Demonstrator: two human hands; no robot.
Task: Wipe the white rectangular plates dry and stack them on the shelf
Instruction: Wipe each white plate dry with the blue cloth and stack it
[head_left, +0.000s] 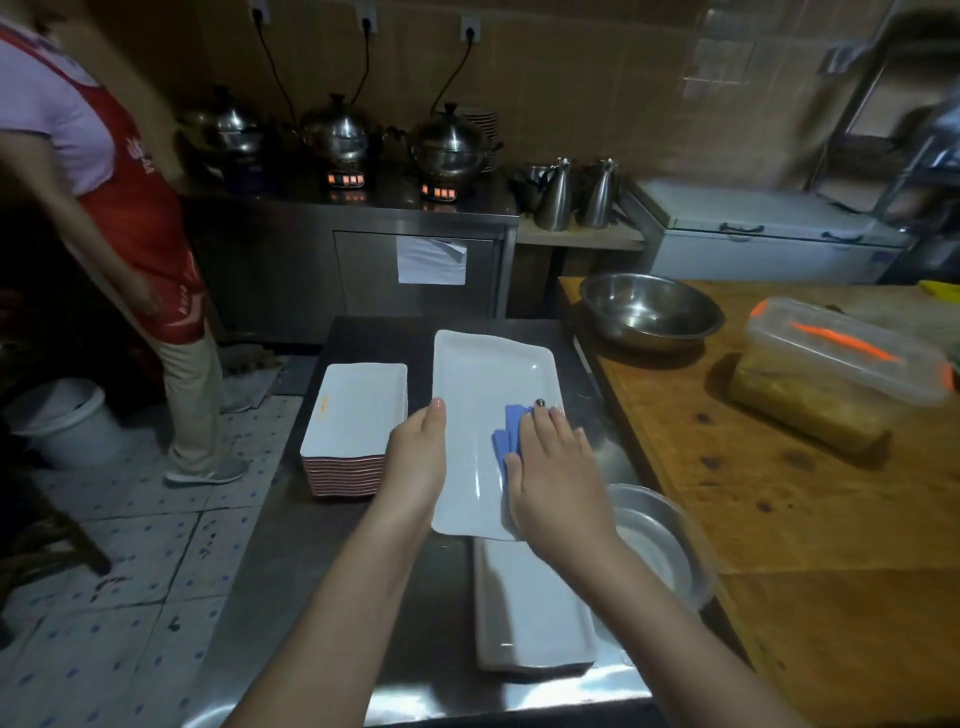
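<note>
Grips the white rectangular plate (483, 374) at its edge with the left hand (415, 462), steadying it. Presses the blue cloth (506, 431) flat under the spread right hand (556, 478) to dry the surface.

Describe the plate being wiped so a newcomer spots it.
Find the steel counter left of the wooden table. The middle plate there is it, held by the left hand. Unlike the stack to its left, it bears a blue cloth under the right hand.
</note>
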